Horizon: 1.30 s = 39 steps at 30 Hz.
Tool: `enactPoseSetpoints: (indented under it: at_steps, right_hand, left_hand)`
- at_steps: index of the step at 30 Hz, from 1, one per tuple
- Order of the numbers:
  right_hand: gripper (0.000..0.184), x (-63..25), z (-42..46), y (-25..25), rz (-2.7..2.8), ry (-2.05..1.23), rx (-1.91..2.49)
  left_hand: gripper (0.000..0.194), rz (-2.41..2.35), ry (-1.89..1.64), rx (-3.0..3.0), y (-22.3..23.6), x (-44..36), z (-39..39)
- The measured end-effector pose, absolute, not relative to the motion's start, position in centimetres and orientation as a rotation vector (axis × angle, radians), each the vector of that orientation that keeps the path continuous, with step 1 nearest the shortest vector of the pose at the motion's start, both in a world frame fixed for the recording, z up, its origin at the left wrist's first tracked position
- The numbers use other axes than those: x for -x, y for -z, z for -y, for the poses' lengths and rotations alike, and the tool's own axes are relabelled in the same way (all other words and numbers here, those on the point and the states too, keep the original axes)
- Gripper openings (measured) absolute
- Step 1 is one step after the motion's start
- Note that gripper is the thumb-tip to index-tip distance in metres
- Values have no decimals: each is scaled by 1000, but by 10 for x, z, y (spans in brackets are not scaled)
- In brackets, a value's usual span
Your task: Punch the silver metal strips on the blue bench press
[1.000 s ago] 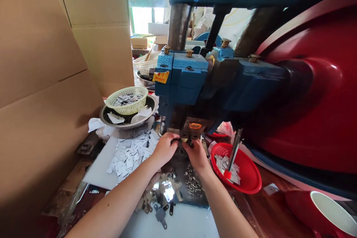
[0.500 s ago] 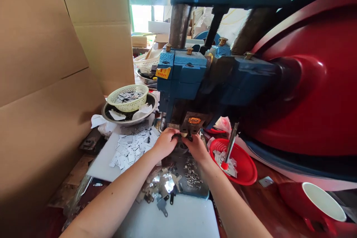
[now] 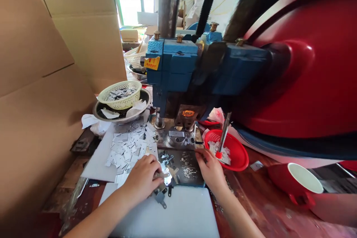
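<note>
Loose metal pieces (image 3: 167, 179) lie piled before the blue press (image 3: 178, 67). The left hand (image 3: 142, 174) bends over their left side, fingers (image 3: 149, 159) curled, though whether they grip a piece I cannot tell. The right hand (image 3: 211, 169) angles inward at the dark plate's (image 3: 178, 158) right edge, its fingers loosely bent and parted.

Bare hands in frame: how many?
2: left hand at the loose metal parts, right hand by the right edge of the dark plate. No others visible.

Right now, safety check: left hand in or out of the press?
Out: the left hand is at the metal parts, in front of the press.
</note>
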State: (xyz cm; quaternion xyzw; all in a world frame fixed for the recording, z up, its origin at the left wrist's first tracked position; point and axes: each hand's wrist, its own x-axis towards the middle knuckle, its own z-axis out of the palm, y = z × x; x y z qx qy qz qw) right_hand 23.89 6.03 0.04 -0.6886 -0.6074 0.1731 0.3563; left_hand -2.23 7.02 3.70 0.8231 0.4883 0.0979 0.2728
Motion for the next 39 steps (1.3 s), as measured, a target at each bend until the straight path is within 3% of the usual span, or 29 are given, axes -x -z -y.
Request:
enactPoseSetpoints:
  at_steps: [7,16,29,39]
  right_hand:
    - [32,-232,-73,2,1843,-63,1845]
    - [30,-227,-70,-2,1947,94,1975]
    - [25,-234,-74,4,1852,-68,1856]
    - [20,-239,-75,12,1853,12,1806]
  left_hand:
    - [4,-1278,-335,-2113,-36,18,-72]
    - [21,-1237,-519,-2113,-3,30,-74]
    - [17,-1231,-896,-2259,-2,29,-68]
    - [14,-1163,-1055,-2303,2,31,-65]
